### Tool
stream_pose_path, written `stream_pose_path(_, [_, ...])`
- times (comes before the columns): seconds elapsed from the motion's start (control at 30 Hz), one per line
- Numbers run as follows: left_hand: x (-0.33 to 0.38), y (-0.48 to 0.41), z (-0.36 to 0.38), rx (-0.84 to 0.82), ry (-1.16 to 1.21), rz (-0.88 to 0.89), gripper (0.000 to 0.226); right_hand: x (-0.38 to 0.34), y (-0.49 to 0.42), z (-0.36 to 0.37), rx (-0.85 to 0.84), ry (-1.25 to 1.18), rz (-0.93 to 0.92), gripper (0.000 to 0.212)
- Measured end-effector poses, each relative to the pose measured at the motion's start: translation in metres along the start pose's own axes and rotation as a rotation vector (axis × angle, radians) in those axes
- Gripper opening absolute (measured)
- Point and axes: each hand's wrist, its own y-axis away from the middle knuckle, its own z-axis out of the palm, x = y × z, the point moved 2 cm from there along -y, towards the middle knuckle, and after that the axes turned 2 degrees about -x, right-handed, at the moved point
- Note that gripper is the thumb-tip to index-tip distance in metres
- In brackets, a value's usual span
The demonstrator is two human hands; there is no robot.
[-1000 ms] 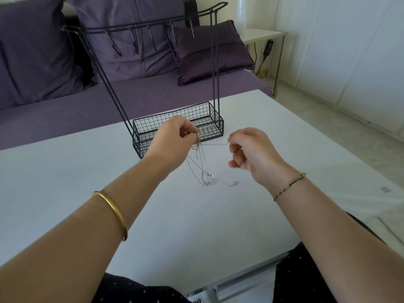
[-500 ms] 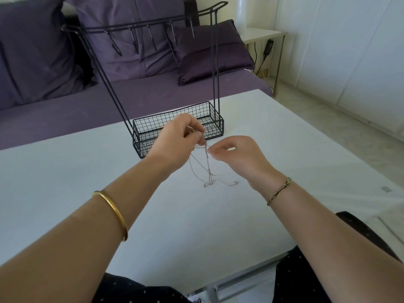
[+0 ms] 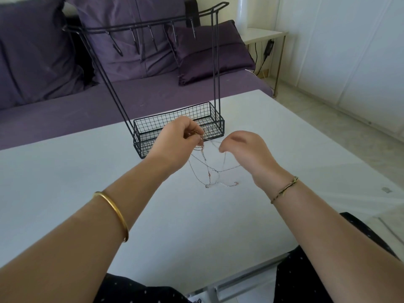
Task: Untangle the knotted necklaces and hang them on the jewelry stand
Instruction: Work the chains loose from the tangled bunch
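Recorded at mid-view: knotted necklaces (image 3: 209,171), several fine chains, strung in the air between two hands and hanging in crossed loops toward 6 o'clock. Lowest loop and a clasp end down at the white surface (image 3: 87,171); cannot tell whether touching or just above.

At 9 o'clock of the tangle: left hand (image 3: 177,138), fingers curled in, pinching a gathered bunch of chain at the fingertips. Gold bangle (image 3: 113,213) on that forearm.

At 3 o'clock of the tangle: right hand (image 3: 244,149), raised off the surface, fingers curled downward, tips blurred, gripping thin strands running across to the left hand and down into the loops. Cord bracelet (image 3: 284,190) at that wrist.

At 12 o'clock of the hands, just behind the left one: black wire jewelry stand (image 3: 148,136), upright on the surface, mesh basket at the base, two tall side frames, top bar with a row of hooks. Necklaces well below the hooks, apart from the bar.

Beyond the surface at 12 o'clock: purple sofa (image 3: 65,110) with cushions. At 1 o'clock: small white side table (image 3: 262,32) by the wall.
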Motion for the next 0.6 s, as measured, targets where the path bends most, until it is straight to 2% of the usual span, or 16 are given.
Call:
stream_pose_path(0.1, [0.0,0.0,-0.001,0.003,-0.019,-0.016,0.013,-0.005,0.001,-0.01,0.066,-0.12,0.034,0.011])
stream_pose_path(0.27, [0.002,0.0,0.001,-0.002,-0.058,-0.024,0.018,-0.006,-0.002,-0.01,0.025,-0.39,0.058,0.027])
stream_pose_path(0.33, [0.002,0.0,0.0,0.003,-0.063,-0.029,0.016,-0.006,-0.001,-0.012,0.03,-0.352,0.045,0.028])
stream_pose_path(0.47, [0.002,0.0,0.0,0.008,-0.022,-0.055,0.009,-0.003,-0.003,-0.018,0.103,-0.111,-0.043,0.038])
stream_pose_path(0.6, [0.005,0.002,0.0,0.004,0.029,-0.066,0.014,0.0,-0.004,-0.021,0.139,-0.099,-0.025,0.044])
